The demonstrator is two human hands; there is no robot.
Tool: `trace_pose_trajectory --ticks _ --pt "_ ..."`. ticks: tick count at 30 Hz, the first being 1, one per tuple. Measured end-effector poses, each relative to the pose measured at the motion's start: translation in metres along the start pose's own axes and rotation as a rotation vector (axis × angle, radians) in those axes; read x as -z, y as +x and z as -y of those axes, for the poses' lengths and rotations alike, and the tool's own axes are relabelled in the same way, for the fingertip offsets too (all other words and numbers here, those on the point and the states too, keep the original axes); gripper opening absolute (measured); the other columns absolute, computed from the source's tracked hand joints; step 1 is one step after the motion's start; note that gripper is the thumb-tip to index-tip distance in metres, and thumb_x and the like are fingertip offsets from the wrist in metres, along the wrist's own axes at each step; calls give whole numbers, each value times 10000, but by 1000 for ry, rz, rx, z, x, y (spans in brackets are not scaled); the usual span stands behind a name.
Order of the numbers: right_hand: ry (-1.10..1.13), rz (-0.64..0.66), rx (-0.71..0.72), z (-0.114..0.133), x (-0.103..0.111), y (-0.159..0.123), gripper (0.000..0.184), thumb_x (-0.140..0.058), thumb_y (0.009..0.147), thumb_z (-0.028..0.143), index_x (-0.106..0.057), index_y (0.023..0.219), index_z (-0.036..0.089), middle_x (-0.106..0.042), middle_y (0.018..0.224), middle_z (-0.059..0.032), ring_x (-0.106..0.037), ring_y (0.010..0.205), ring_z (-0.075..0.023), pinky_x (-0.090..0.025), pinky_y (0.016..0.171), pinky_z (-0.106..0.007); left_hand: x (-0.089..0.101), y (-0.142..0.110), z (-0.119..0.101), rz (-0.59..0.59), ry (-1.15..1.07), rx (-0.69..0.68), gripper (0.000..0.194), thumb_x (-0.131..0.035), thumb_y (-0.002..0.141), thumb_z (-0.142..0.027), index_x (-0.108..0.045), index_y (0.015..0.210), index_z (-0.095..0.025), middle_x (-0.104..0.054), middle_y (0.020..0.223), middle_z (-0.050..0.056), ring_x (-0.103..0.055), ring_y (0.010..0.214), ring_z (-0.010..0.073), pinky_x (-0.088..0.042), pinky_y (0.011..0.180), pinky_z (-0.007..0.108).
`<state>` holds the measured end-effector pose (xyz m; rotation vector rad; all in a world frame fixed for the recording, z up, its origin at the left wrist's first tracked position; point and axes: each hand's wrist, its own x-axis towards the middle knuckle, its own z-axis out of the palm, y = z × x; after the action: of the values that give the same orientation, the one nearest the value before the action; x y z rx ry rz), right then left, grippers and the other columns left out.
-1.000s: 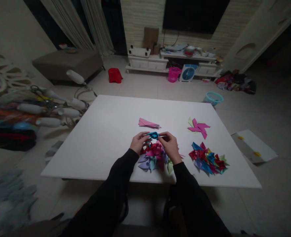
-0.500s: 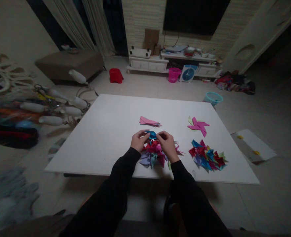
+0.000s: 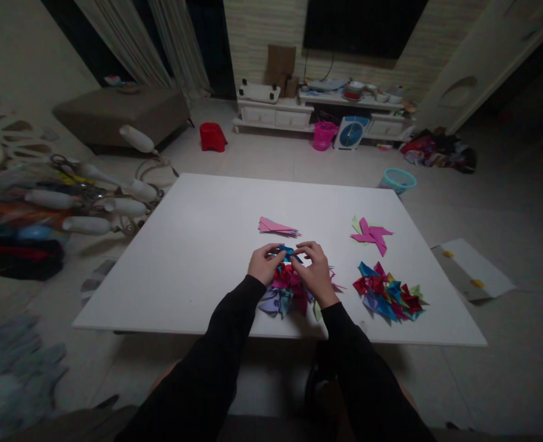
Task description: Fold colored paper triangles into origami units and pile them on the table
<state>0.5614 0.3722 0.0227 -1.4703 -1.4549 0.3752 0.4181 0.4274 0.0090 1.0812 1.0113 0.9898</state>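
A small piece of folded blue paper (image 3: 288, 252) is pinched between my two hands above the white table (image 3: 198, 245). My left hand (image 3: 265, 263) grips its left side; my right hand (image 3: 314, 267) closes on its right side. Just below them lies a pile of folded paper pieces (image 3: 286, 299) in red, pink, lilac and green, partly hidden by my right hand and wrist. Beyond my hands rests a fanned stack of pink folded strips (image 3: 278, 227).
A second heap of colourful folded paper (image 3: 389, 293) lies to the right, with flat magenta and pale green pieces (image 3: 371, 235) behind it. Past the table stand a turquoise basket (image 3: 398, 179), a red stool (image 3: 213, 137) and a pink bin (image 3: 324, 135). A lamp with white shades (image 3: 87, 225) is at left.
The fingers of both hands have shifted on the blue paper, which now appears turned and slightly to the right. The view has moved a little; the piles look unchanged.
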Motion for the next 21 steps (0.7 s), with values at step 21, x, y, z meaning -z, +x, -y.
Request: trace_pose_trajectory --ticks 21 --pt "-76 6 4 -5 0 -3 69 -668 837 177 -678 815 242 -643 996 -54 -564 1005 -229 -502 833 -382 -3 0 5 27 152 -83 383 -746 700 -317 -737 1041 -144 -711 849 68 -651 680 157 -556 620 275"
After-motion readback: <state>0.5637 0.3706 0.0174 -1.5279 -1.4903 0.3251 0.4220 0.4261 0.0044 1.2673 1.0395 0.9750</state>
